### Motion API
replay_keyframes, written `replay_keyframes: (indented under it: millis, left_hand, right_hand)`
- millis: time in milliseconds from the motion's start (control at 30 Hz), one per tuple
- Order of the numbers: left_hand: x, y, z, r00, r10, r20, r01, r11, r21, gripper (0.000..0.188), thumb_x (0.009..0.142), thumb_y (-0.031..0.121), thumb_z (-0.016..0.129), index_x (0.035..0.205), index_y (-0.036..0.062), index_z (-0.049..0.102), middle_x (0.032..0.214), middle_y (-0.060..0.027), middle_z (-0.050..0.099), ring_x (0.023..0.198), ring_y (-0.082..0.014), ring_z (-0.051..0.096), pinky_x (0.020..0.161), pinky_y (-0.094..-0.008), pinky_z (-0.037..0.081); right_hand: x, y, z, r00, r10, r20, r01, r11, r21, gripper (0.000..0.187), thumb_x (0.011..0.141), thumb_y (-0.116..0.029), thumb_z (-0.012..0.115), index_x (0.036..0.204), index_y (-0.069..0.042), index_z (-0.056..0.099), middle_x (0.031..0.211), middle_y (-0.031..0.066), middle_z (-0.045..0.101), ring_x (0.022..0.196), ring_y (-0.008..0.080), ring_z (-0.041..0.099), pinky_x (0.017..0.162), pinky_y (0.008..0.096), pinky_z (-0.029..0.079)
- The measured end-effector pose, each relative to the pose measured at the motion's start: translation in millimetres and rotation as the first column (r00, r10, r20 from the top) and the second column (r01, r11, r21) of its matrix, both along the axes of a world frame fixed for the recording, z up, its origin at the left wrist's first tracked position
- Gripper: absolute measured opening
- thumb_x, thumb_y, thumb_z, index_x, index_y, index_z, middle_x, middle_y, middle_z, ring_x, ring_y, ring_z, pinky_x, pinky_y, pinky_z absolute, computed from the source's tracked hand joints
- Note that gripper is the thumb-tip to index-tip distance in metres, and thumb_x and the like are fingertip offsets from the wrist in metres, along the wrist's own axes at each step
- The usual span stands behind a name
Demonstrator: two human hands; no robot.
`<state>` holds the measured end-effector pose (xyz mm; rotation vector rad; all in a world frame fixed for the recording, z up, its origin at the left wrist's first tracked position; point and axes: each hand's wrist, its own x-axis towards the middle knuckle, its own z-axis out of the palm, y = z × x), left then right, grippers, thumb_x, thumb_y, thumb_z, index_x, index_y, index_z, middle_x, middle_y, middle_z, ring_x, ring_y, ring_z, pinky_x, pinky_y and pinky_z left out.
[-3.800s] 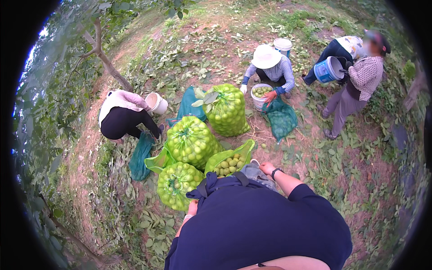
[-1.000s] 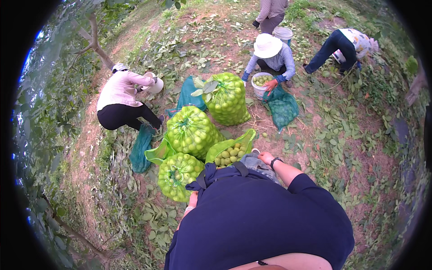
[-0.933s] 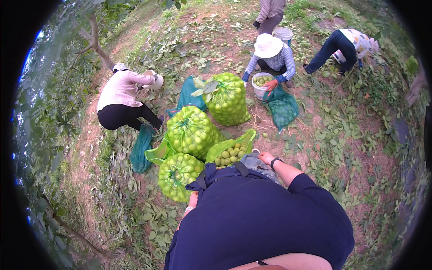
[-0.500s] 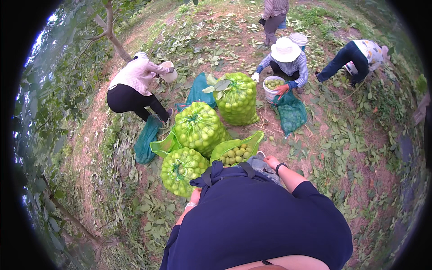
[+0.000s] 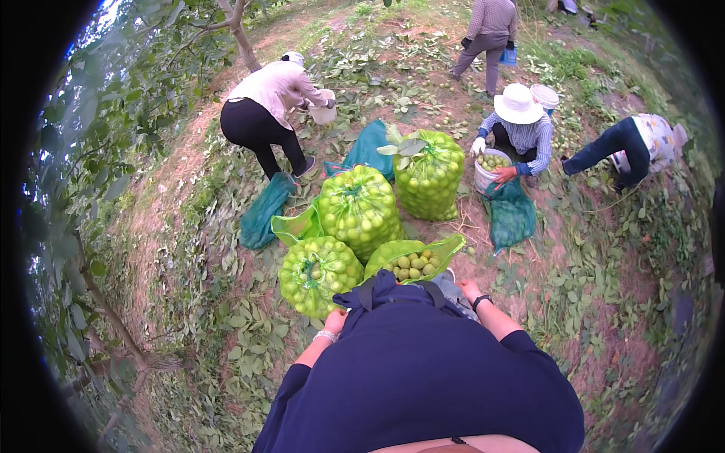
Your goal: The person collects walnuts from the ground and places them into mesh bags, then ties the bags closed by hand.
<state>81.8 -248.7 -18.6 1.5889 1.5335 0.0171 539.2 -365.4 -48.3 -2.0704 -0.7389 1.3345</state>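
Note:
My left hand [image 5: 335, 322], with a bracelet at the wrist, is beside my navy top, at the lower edge of a yellow-green mesh bag of round green fruit [image 5: 320, 275]. Its fingers are mostly hidden. My right hand [image 5: 470, 290], a dark band on its wrist, hangs open just right of a white bucket handle [image 5: 451, 275], apparently apart from it. Directly in front of me is an open mesh bag [image 5: 442, 248] with loose fruit [image 5: 412, 264] showing at its mouth. My body partly hides this bag.
Two more full mesh bags [image 5: 358, 208] [image 5: 430, 177] stand beyond. Teal net sacks [image 5: 266, 213] [image 5: 511, 217] lie left and right. A person in a white hat [image 5: 518, 104] reaches around a fruit bucket [image 5: 485, 180]. Other people bend or stand nearby. Branches [image 5: 124, 325] fill the left side.
The view has shifted, so the bags sit lower and the people farther right. My right hand has drawn away from the white handle. The standing person at the back shows more fully.

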Motion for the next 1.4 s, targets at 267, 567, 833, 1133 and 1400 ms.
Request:
replay_keyframes:
  millis: [267, 567, 833, 1133, 1400]
  left_hand:
    - [18.1, -1.5, 17.1, 0.999, 0.017, -0.040, -0.019, 0.999, -0.049, 0.042, 0.074, 0.037, 0.059, 0.089, -0.0015, 0.059, 0.084, -0.0210, 0.062, 0.082, -0.0321, 0.059, 0.075, -0.0366, 0.045]
    - [39.2, 5.4, 26.4, 0.998, 0.000, -0.061, -0.005, 0.996, -0.094, 0.038, 0.074, 0.036, 0.059, 0.090, 0.0009, 0.059, 0.087, -0.0192, 0.062, 0.084, -0.0310, 0.059, 0.077, -0.0357, 0.045]
    - [19.7, -3.3, 19.3, 0.995, -0.020, -0.097, 0.006, 0.990, -0.143, 0.048, 0.071, 0.042, 0.059, 0.093, 0.0000, 0.061, 0.094, -0.0195, 0.061, 0.090, -0.0296, 0.059, 0.080, -0.0350, 0.044]
    - [12.8, -5.2, 22.3, 0.995, 0.003, -0.104, -0.018, 0.989, -0.143, 0.046, 0.070, 0.040, 0.059, 0.092, 0.0005, 0.063, 0.092, -0.0195, 0.062, 0.088, -0.0290, 0.059, 0.079, -0.0344, 0.045]
    - [13.3, -5.3, 27.1, 0.995, 0.066, -0.076, -0.078, 0.983, -0.165, 0.042, 0.070, 0.039, 0.059, 0.088, 0.0020, 0.064, 0.087, -0.0176, 0.063, 0.083, -0.0281, 0.060, 0.076, -0.0344, 0.045]
  right_hand:
    - [2.0, -6.0, 12.2, 0.998, -0.013, 0.069, 0.010, 0.999, 0.044, 0.024, 0.079, -0.019, 0.055, 0.089, 0.001, 0.062, 0.082, 0.0115, 0.064, 0.077, 0.0192, 0.059, 0.072, 0.0301, 0.045]
    - [32.1, -21.6, -45.4, 0.987, -0.098, -0.127, 0.106, 0.992, 0.064, 0.023, 0.078, -0.019, 0.056, 0.086, 0.002, 0.062, 0.079, 0.0117, 0.064, 0.074, 0.0199, 0.059, 0.069, 0.0315, 0.046]
    - [11.3, -15.8, -28.9, 0.998, -0.042, -0.042, 0.042, 0.999, 0.011, 0.026, 0.078, -0.020, 0.056, 0.090, 0.002, 0.062, 0.084, 0.0142, 0.064, 0.078, 0.0216, 0.060, 0.072, 0.0308, 0.045]
    - [10.2, -8.4, -38.2, 0.998, 0.002, -0.067, -0.002, 1.000, -0.008, 0.027, 0.079, -0.021, 0.055, 0.091, 0.003, 0.062, 0.084, 0.0152, 0.064, 0.079, 0.0238, 0.060, 0.073, 0.0321, 0.045]
    - [6.5, -0.6, 6.5, 0.998, 0.069, -0.003, -0.069, 0.997, -0.031, 0.027, 0.079, -0.019, 0.056, 0.093, 0.003, 0.061, 0.085, 0.0138, 0.063, 0.078, 0.0197, 0.059, 0.071, 0.0305, 0.045]
